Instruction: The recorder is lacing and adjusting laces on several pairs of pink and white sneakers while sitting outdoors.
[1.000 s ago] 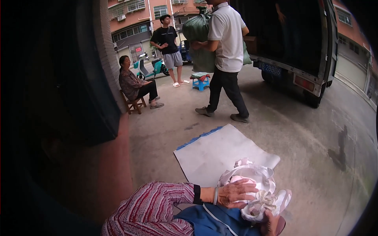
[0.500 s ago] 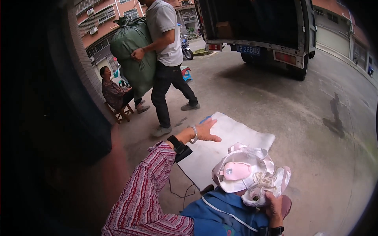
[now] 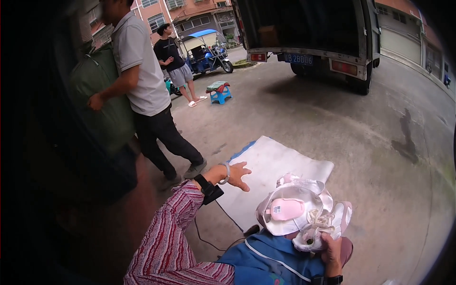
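Over the left part of a white sheet [image 3: 266, 161], my left hand [image 3: 236, 176] is stretched out with its fingers spread and nothing in them. My right hand [image 3: 332, 251] grips a white and pink sneaker [image 3: 338, 219] with pale laces near its heel, close to my lap. Beside the sneaker, at the sheet's near edge, lies a white and pink bundle [image 3: 311, 192], open like a bowl. Inside it shows a pink rounded pad [image 3: 287, 209] with a small label. I cannot make out what the bundle is. Blue cloth [image 3: 266, 254] covers my lap.
At left, a person [image 3: 142, 71] carries a large green sack [image 3: 97, 90]. Farther back stand another person [image 3: 175, 59], a blue stool [image 3: 220, 94] and a blue three-wheeler [image 3: 206, 52]. A truck [image 3: 304, 50] with an open cargo bay is parked behind. A dark cable [image 3: 204, 240] lies nearby.
My left hand has drawn back left and toward me, still spread. The person with the sack has walked left, uncovering the standing person and the stool. My right hand keeps the sneaker almost in place.
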A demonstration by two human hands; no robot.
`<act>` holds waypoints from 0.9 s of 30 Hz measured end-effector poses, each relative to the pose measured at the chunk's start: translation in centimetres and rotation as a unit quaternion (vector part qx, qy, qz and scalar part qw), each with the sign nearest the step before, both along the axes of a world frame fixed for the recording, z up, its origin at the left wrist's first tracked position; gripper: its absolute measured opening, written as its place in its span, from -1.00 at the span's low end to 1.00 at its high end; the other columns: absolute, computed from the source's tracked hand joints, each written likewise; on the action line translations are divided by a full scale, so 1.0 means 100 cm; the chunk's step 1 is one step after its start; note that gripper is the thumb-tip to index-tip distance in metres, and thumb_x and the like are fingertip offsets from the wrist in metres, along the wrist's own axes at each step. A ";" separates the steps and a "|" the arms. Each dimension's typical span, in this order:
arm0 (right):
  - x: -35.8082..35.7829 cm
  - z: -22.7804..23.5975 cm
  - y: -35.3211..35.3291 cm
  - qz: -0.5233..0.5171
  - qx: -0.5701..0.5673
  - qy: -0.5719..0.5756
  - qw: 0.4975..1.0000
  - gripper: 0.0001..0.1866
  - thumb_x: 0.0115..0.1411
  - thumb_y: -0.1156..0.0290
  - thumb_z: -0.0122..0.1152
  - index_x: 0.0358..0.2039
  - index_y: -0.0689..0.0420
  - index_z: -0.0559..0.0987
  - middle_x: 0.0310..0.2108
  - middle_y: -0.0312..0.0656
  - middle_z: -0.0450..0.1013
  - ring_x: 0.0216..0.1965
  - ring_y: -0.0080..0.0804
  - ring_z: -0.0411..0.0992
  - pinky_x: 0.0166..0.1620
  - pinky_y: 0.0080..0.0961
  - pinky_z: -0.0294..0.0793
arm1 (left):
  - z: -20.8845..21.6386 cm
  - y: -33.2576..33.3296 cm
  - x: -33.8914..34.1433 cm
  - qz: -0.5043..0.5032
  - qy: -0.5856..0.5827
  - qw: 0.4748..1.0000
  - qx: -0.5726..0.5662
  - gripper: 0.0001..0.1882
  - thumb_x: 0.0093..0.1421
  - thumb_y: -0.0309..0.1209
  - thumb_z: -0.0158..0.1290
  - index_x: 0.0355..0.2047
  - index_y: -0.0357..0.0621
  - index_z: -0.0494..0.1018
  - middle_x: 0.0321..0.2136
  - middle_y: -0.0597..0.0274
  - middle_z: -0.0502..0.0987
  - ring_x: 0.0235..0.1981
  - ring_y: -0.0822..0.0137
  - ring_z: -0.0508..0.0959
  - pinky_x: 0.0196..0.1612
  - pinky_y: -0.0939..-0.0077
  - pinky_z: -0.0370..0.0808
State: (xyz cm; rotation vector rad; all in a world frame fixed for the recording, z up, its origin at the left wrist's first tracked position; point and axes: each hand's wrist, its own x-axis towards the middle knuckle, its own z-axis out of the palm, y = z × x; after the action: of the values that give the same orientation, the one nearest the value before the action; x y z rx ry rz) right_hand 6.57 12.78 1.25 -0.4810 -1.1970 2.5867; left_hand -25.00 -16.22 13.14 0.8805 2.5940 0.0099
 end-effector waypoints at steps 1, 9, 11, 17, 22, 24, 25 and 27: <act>0.000 -0.005 -0.001 -0.006 -0.007 0.001 1.000 -0.41 -0.11 0.49 0.25 -0.01 0.33 0.35 -0.17 -0.13 0.44 -0.20 -0.33 0.46 -0.09 -0.43 0.45 | 0.003 0.003 -0.001 0.040 0.039 0.998 -0.042 -0.14 0.00 0.15 0.07 0.21 -0.03 0.13 0.29 -0.09 -0.15 0.28 -0.04 0.00 0.21 -0.08 0.01; 0.006 -0.006 0.004 -0.006 -0.028 -0.005 1.000 -0.42 -0.12 0.55 0.24 -0.01 0.30 0.35 -0.16 -0.15 0.44 -0.20 -0.34 0.46 -0.12 -0.44 0.49 | 0.075 0.039 -0.004 -0.094 -0.025 0.990 0.104 -0.30 0.07 0.06 0.06 0.10 -0.13 0.28 0.15 -0.17 0.19 0.23 0.00 0.13 0.21 0.27 0.13; 0.002 -0.021 0.007 0.000 -0.047 0.019 0.999 -0.43 -0.10 0.58 0.21 0.00 0.27 0.33 -0.18 -0.17 0.44 -0.22 -0.36 0.47 -0.14 -0.46 0.51 | 0.056 0.040 -0.030 0.028 0.310 0.918 0.246 -0.34 0.06 -0.01 0.10 0.07 -0.16 0.30 0.10 -0.18 0.25 0.21 0.00 0.17 0.22 0.28 0.12; 0.004 -0.011 0.002 -0.007 -0.040 0.036 0.999 -0.46 -0.06 0.58 0.21 -0.01 0.25 0.32 -0.20 -0.17 0.44 -0.22 -0.36 0.47 -0.14 -0.45 0.52 | 0.070 0.038 -0.003 0.138 0.313 0.893 0.291 -0.37 0.04 -0.03 0.09 0.05 -0.12 0.33 0.17 -0.23 0.09 0.22 -0.12 0.09 0.20 -0.02 0.09; 0.000 -0.015 0.002 0.023 -0.031 0.041 0.998 -0.47 -0.06 0.57 0.22 -0.02 0.25 0.33 -0.20 -0.17 0.44 -0.20 -0.36 0.46 -0.15 -0.42 0.52 | 0.068 0.037 0.000 0.009 0.222 0.971 -0.087 -0.41 0.07 -0.05 0.04 0.04 -0.13 0.34 0.16 -0.13 0.18 0.20 0.02 0.19 0.15 -0.07 0.15; 0.001 -0.019 -0.002 0.042 -0.027 0.031 0.998 -0.44 -0.08 0.57 0.22 0.00 0.25 0.31 -0.17 -0.16 0.43 -0.18 -0.33 0.46 -0.13 -0.39 0.51 | 0.065 0.038 0.000 0.013 0.097 0.992 -0.076 -0.41 0.09 -0.08 0.03 0.06 -0.14 0.33 0.13 -0.08 0.24 0.15 0.02 0.26 0.14 0.07 0.21; 0.002 -0.021 0.000 0.020 -0.035 0.040 0.998 -0.42 -0.09 0.57 0.22 0.01 0.25 0.30 -0.16 -0.16 0.42 -0.17 -0.31 0.45 -0.12 -0.37 0.51 | 0.058 0.046 -0.001 -0.020 0.068 0.996 -0.051 -0.41 0.09 -0.08 0.02 0.07 -0.15 0.32 0.11 -0.06 0.27 0.12 0.02 0.30 0.13 0.14 0.25; 0.005 -0.006 -0.006 -0.010 -0.018 0.053 0.998 -0.35 -0.11 0.45 0.26 0.04 0.27 0.29 -0.13 -0.13 0.42 -0.13 -0.28 0.44 -0.05 -0.33 0.46 | 0.049 0.060 0.029 -0.089 0.029 0.995 -0.017 -0.39 0.12 -0.08 0.01 0.09 -0.20 0.27 0.10 -0.05 0.28 0.12 0.04 0.30 0.14 0.29 0.26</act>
State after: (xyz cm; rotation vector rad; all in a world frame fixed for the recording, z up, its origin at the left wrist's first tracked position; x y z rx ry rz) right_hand 7.08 12.15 0.62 -0.3556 -1.1065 2.5848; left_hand -22.13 -10.19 18.05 1.1120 2.5505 -0.1120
